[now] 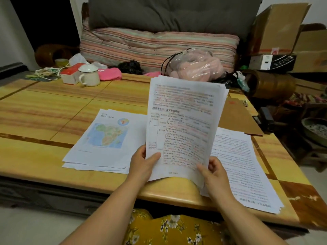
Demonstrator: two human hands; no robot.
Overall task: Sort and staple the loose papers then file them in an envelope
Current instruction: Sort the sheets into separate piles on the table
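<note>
Bare table [44, 106] left; mug [89, 75] (far edge) blocks behind.

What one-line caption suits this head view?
Both hands, left hand and right hand, hold a sheaf of printed white papers upright above a yellow wooden table.

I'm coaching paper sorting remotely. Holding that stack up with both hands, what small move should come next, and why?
Probably lay the top sheet on the text pile at right: both the left hand and right hand grip the held stack, whose top sheet is text, unlike the map pile.
</note>
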